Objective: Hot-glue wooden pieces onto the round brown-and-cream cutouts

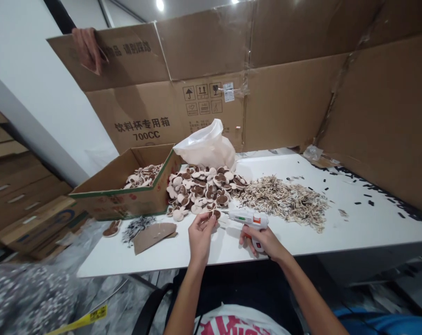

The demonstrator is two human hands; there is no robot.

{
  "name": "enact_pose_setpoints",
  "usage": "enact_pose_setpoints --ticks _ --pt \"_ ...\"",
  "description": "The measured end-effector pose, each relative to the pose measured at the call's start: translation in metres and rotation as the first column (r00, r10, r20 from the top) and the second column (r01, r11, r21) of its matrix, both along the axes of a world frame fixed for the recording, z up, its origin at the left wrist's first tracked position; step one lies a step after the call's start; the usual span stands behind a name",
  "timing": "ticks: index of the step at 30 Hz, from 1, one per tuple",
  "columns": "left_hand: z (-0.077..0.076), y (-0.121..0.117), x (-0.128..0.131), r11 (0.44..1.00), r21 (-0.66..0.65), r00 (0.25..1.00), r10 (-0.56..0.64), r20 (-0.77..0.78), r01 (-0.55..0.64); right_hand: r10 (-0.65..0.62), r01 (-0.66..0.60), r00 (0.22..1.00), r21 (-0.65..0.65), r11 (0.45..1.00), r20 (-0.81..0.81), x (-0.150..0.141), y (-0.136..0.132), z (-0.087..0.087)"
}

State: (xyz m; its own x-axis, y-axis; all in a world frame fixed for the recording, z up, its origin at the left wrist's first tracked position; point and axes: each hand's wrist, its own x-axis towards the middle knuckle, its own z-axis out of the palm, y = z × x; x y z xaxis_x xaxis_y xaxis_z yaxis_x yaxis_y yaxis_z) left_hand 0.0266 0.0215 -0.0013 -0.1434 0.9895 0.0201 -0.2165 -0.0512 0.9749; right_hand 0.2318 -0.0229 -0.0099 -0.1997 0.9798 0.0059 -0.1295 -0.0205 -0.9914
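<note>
My left hand (200, 236) is closed in a pinch on a small brown-and-cream fabric piece (214, 214). In my right hand (263, 241) is a white hot glue gun (248, 217) with an orange trigger, its nozzle pointing left at the piece. Whether the nozzle touches it I cannot tell. Just beyond my hands lies a heap of similar fabric pieces (198, 188), pinkish and brown. To its right spreads a pile of short cream cords (284, 200).
An open cardboard box (127, 200) holds more pieces at left; a white plastic bag (207, 144) stands behind the heap. Cardboard scraps (155, 235) and dark strands (139, 228) lie front left. Small black pieces (371, 203) litter the right. Tall cardboard walls (284, 102) enclose the table. Another person's hand (88, 49) rests over the cardboard.
</note>
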Motion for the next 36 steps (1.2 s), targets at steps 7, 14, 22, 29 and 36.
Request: enact_pose_setpoints --ticks 7,14,22,29,36 --pt "0.001 -0.002 0.001 1.0 0.008 1.0 0.017 0.025 -0.017 0.009 -0.013 0.988 0.021 1.0 0.152 -0.005 -0.001 0.006" --pt "-0.006 0.001 0.0 1.0 0.013 1.0 0.021 0.02 -0.021 -0.002 0.001 0.981 0.005 1.0 0.193 -0.009 -0.003 0.013" --pt "-0.005 0.0 -0.001 1.0 0.012 1.0 0.01 -0.016 -0.01 -0.022 0.023 0.974 -0.003 1.0 0.225 -0.011 -0.004 0.019" --pt "-0.004 -0.001 -0.001 0.999 0.034 0.999 0.006 -0.036 -0.005 -0.018 0.021 0.97 -0.007 1.0 0.241 -0.011 -0.003 0.018" --pt "-0.002 -0.003 -0.001 1.0 0.029 1.0 -0.002 -0.029 0.003 -0.026 0.028 0.971 -0.008 1.0 0.239 -0.01 -0.003 0.013"
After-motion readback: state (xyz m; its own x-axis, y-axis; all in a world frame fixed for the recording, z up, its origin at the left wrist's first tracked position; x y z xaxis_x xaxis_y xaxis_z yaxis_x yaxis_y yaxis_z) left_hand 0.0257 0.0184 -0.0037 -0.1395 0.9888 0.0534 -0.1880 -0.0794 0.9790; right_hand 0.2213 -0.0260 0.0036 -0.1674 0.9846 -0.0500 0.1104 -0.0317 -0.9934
